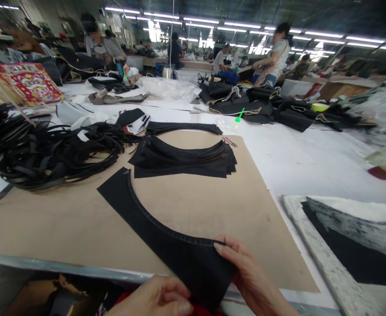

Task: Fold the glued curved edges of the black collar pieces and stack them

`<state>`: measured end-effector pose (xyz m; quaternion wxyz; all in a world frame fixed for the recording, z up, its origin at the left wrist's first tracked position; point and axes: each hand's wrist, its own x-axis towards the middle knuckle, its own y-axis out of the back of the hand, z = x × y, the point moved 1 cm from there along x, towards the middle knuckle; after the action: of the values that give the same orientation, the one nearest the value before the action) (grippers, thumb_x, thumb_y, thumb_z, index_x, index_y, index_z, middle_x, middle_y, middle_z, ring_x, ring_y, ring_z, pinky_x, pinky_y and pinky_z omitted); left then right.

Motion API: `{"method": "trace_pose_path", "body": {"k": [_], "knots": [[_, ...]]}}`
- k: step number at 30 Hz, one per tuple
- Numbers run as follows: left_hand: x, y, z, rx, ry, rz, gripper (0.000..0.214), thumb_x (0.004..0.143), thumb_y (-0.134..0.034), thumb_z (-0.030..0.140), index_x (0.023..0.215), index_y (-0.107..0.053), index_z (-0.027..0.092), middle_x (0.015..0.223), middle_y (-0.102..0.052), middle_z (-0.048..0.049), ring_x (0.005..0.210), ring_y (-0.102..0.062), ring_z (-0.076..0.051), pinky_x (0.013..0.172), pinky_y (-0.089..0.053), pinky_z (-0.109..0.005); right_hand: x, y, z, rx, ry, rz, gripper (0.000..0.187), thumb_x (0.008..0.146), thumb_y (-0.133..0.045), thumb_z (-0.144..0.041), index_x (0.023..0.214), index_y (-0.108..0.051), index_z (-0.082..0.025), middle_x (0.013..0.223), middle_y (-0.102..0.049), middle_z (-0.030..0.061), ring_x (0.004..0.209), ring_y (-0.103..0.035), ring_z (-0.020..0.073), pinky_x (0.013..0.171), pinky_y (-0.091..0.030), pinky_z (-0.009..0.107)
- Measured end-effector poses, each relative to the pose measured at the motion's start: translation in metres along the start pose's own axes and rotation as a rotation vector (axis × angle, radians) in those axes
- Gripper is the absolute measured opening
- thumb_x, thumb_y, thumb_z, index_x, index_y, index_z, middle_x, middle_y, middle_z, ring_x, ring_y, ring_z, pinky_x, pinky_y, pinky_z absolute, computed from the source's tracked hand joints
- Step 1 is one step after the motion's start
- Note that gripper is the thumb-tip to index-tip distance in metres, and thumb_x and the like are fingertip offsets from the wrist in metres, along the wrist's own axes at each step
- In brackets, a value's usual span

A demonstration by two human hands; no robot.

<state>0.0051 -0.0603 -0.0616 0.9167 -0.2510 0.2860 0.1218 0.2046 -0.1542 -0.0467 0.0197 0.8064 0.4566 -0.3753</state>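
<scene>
A black curved fabric or leather piece (pixel 160 239) lies slantwise on the brown board, its near end reaching over the table edge. A narrow strip with evenly spaced marks follows its inner curve. My right hand (pixel 245 267) pinches that curved edge at the near right end, thumb on top. At the lower edge of the piece my left hand (pixel 156 296) is closed, fingers curled in; whether it grips the material is hidden. Farther off sits a stack of similar black curved pieces (pixel 183 164), with another curved piece (pixel 183 127) behind it.
A heap of black strips (pixel 58 153) lies left on the brown board (pixel 196 202). At right, a white slab (pixel 298 215) bears black pieces. Small snips (pixel 230 141) and a green-tipped bottle (pixel 238 120) stand beyond the stack. Several people work farther back.
</scene>
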Motion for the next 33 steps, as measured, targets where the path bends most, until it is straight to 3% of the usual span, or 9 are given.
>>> {"method": "trace_pose_path", "body": {"k": [3, 5, 7, 9, 13, 18, 23, 30, 33], "knots": [[0.004, -0.011, 0.005, -0.409, -0.090, -0.121, 0.061, 0.071, -0.079, 0.052, 0.121, -0.063, 0.021, 0.121, -0.066, -0.0104, 0.115, -0.060, -0.025, 0.101, -0.038, -0.033, -0.005, -0.006, -0.001, 0.039, 0.046, -0.002, 0.041, 0.065, -0.082, -0.048, 0.078, -0.059, -0.017, 0.064, -0.054, -0.0040, 0.054, -0.042, 0.0064, 0.049, -0.032, 0.017], [0.009, -0.019, 0.014, -0.591, -0.223, -0.152, 0.064, 0.070, -0.081, 0.047, 0.126, -0.059, 0.025, 0.133, -0.059, -0.0092, 0.127, -0.052, -0.027, 0.107, -0.033, -0.038, -0.008, -0.011, -0.001, 0.066, 0.080, -0.011, 0.042, 0.065, -0.082, -0.049, 0.079, -0.059, -0.017, 0.065, -0.056, -0.0033, 0.054, -0.044, 0.0064, 0.049, -0.033, 0.017], [0.013, -0.025, 0.024, -0.695, -0.347, -0.118, 0.065, 0.069, -0.082, 0.041, 0.128, -0.057, 0.029, 0.138, -0.055, -0.0073, 0.132, -0.045, -0.028, 0.109, -0.030, -0.040, -0.011, -0.017, 0.000, 0.090, 0.112, -0.025, 0.043, 0.064, -0.083, -0.050, 0.079, -0.059, -0.017, 0.066, -0.058, -0.0024, 0.055, -0.047, 0.0075, 0.051, -0.036, 0.018], [0.018, -0.028, 0.031, -0.737, -0.386, -0.032, 0.065, 0.069, -0.083, 0.036, 0.128, -0.055, 0.028, 0.133, -0.059, -0.0076, 0.131, -0.047, -0.028, 0.109, -0.030, -0.041, -0.012, -0.022, 0.004, 0.093, 0.137, -0.029, 0.045, 0.063, -0.084, -0.051, 0.080, -0.058, -0.018, 0.068, -0.059, -0.0021, 0.056, -0.050, 0.0087, 0.050, -0.038, 0.018], [0.024, -0.028, 0.033, -0.634, -0.333, 0.211, 0.056, 0.066, -0.083, 0.029, 0.116, -0.060, 0.020, 0.109, -0.069, -0.0072, 0.112, -0.059, -0.028, 0.100, -0.037, -0.039, -0.013, -0.027, 0.014, 0.033, 0.174, -0.013, 0.047, 0.064, -0.082, -0.054, 0.081, -0.056, -0.019, 0.066, -0.059, -0.0039, 0.054, -0.051, 0.0084, 0.048, -0.037, 0.018], [0.026, -0.023, 0.029, -0.394, -0.305, 0.445, 0.035, 0.065, -0.082, 0.028, 0.092, -0.063, 0.018, 0.088, -0.065, -0.0005, 0.093, -0.059, -0.022, 0.086, -0.042, -0.032, -0.012, -0.024, 0.022, -0.005, 0.154, -0.004, 0.050, 0.064, -0.081, -0.058, 0.078, -0.054, -0.018, 0.061, -0.058, -0.0046, 0.051, -0.049, 0.0076, 0.049, -0.038, 0.018], [0.025, -0.018, 0.032, -0.229, -0.306, 0.474, 0.031, 0.064, -0.081, 0.031, 0.085, -0.064, 0.017, 0.082, -0.063, 0.0003, 0.085, -0.058, -0.020, 0.078, -0.044, -0.030, -0.010, -0.021, 0.022, -0.025, 0.091, 0.018, 0.050, 0.064, -0.079, -0.060, 0.074, -0.053, -0.019, 0.054, -0.052, -0.0064, 0.046, -0.043, 0.0061, 0.045, -0.033, 0.018], [0.021, -0.016, 0.038, -0.240, -0.300, 0.457, 0.031, 0.065, -0.080, 0.029, 0.090, -0.066, 0.016, 0.091, -0.069, -0.0045, 0.097, -0.060, -0.026, 0.088, -0.045, -0.034, -0.007, -0.020, 0.024, -0.113, 0.030, 0.019, 0.050, 0.067, -0.073, -0.064, 0.072, -0.050, -0.020, 0.053, -0.049, -0.0065, 0.044, -0.042, 0.0074, 0.043, -0.032, 0.018], [0.021, -0.019, 0.042, -0.275, -0.308, 0.430, 0.034, 0.065, -0.078, 0.026, 0.096, -0.068, 0.014, 0.097, -0.071, -0.0063, 0.104, -0.060, -0.028, 0.091, -0.045, -0.036, -0.006, -0.018, 0.026, -0.292, 0.176, 0.042, 0.045, 0.076, -0.066, -0.063, 0.072, -0.053, -0.019, 0.056, -0.053, -0.0039, 0.049, -0.048, 0.0098, 0.047, -0.037, 0.020]]}}
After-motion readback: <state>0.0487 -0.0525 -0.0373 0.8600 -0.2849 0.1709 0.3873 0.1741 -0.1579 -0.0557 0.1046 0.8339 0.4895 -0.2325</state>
